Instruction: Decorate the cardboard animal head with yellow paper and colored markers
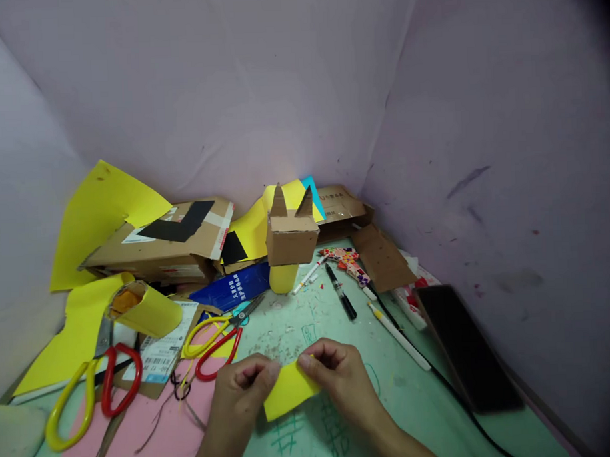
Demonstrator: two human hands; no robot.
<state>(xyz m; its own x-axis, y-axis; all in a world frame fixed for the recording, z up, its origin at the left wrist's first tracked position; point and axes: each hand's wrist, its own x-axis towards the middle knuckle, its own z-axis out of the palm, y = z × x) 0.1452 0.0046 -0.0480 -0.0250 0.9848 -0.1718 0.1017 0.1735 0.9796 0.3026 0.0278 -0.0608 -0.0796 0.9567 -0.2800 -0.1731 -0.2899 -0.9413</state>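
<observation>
Both of my hands pinch a small piece of yellow paper (289, 392) low over the green table (431, 411). My left hand (239, 397) grips its left edge with closed fingers. My right hand (340, 380) holds its upper right corner between thumb and fingers. Behind them stands a small cardboard box with two pointed ears (290, 232) on a yellow paper tube (283, 278).
Two pairs of red-and-yellow scissors (216, 335) (93, 392) lie at left on pink paper (157, 433), near a rolled yellow tube (145, 309). Cardboard boxes (160, 243) and yellow sheets (101, 212) pile at the back. Pens (341, 292) and a dark phone (466, 346) lie to the right.
</observation>
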